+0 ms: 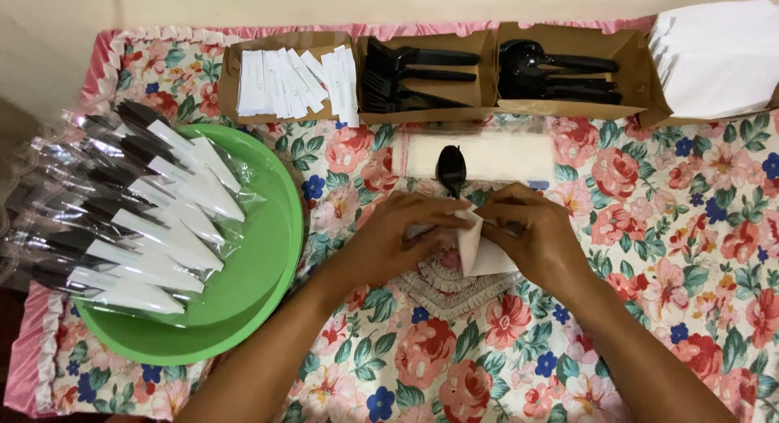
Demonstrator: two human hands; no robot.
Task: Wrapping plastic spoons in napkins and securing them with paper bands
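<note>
White paper napkin (480,246), partly folded, pinched at its top edge; 1 black plastic spoon (451,170), bowl showing above it.

Two bare forearms, no sleeves — hands (479,236) ungloved, no rings or watch

A green plate (268,285) is set at the left on a floral tablecloth (698,253), and sealed clear cutlery packets (138,220) are piled across it. Along the far edge four cardboard trays are lined up: white sachets (296,84), black forks (418,74), black spoons (556,73) and white napkins (718,58).
</note>
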